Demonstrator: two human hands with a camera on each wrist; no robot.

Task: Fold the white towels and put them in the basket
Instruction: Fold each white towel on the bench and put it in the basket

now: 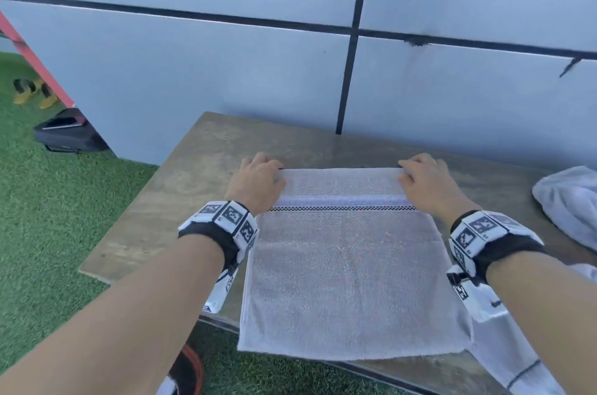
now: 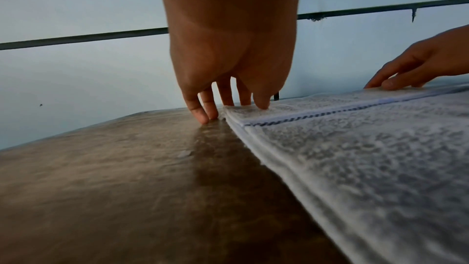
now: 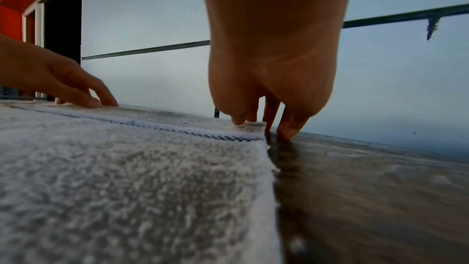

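Observation:
A white towel with a dark checkered stripe lies spread flat on the wooden table, its near edge hanging over the front. My left hand is at the far left corner. In the left wrist view the left hand has its thumb on top of the towel, while the outer fingertips touch the table. My right hand holds the far right corner the same way, and in the right wrist view the right hand has its thumb on the towel. A second, crumpled white towel lies at the table's right edge. No basket is in view.
A grey panelled wall stands right behind the table. Green turf covers the floor to the left, with a black bag and yellow slippers on it. More white cloth hangs below the table's front right.

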